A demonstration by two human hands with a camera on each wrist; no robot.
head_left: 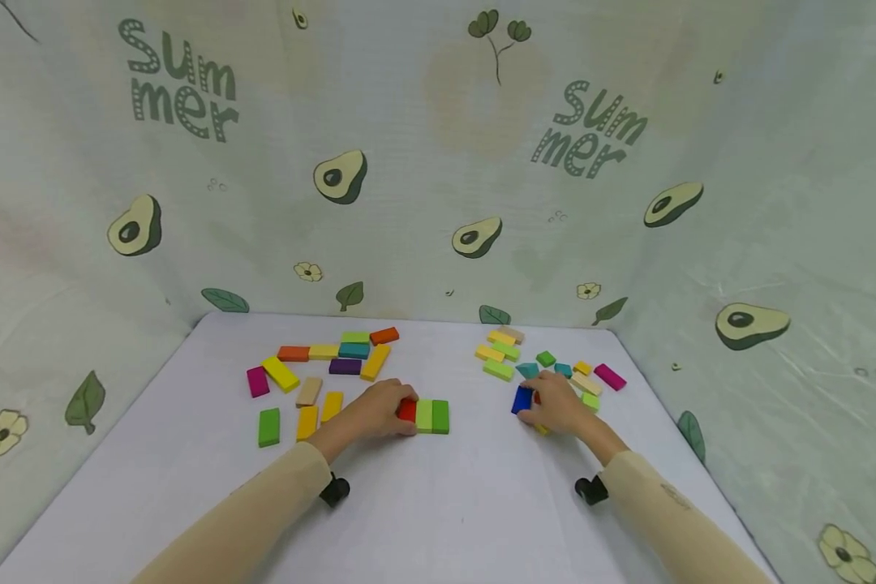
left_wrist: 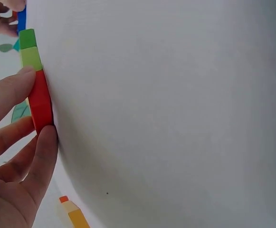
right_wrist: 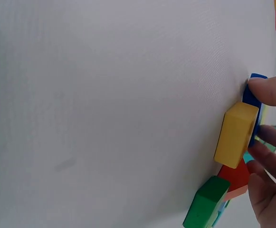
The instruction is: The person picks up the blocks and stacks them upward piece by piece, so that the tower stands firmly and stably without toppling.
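My left hand [head_left: 381, 410] grips a red block [left_wrist: 42, 99] at the end of a short row on the white table, its thumb and fingers at opposite ends. Beside the red block lie a light green block [head_left: 424, 416] and a green block [head_left: 441, 417], side by side and touching. To the right, my right hand [head_left: 558, 404] pinches a blue block [head_left: 521, 400] between thumb and fingers. Close by the blue block are a yellow block [right_wrist: 236, 135] and a red block [right_wrist: 235, 178], partly hidden by the right hand in the head view.
On the left is a loose group of blocks, among them a purple block [head_left: 345, 367], an orange-red block [head_left: 384, 335] and a green block [head_left: 268, 427]. Behind the right hand lie more blocks, including a magenta block [head_left: 610, 376]. A printed cloth [head_left: 409, 268] hangs behind the table.
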